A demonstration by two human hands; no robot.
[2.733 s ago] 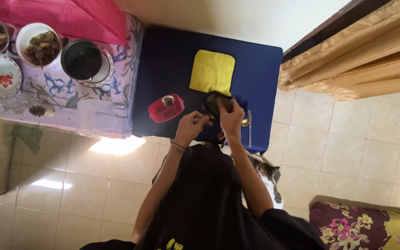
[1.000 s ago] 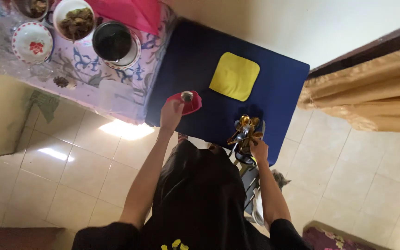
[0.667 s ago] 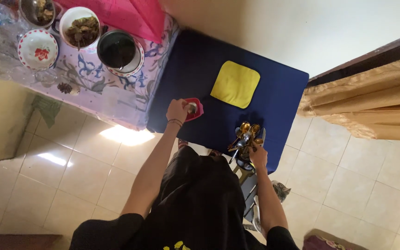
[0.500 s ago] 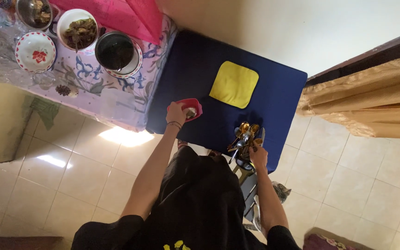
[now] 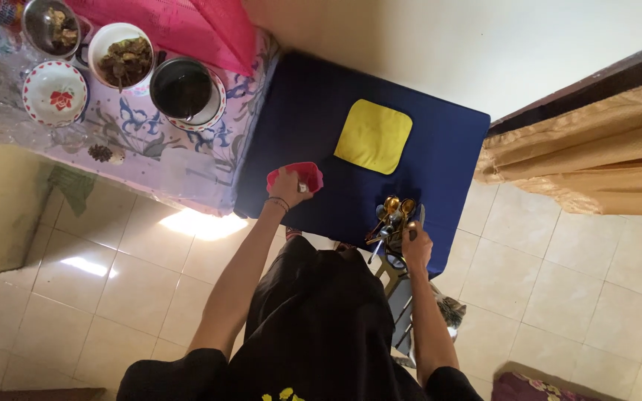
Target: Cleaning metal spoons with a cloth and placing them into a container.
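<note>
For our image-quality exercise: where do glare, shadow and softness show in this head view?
Head view: bright sun patches glare on the floor tiles; the blue table reads dark and even; the left hand on the red dish and the right hand at the cutlery bunch look slightly soft.

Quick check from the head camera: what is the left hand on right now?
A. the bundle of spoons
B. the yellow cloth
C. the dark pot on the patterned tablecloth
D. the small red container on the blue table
D: the left hand rests on the small red container at the near edge of the blue table, while the right hand is at the bundle of spoons.
</note>
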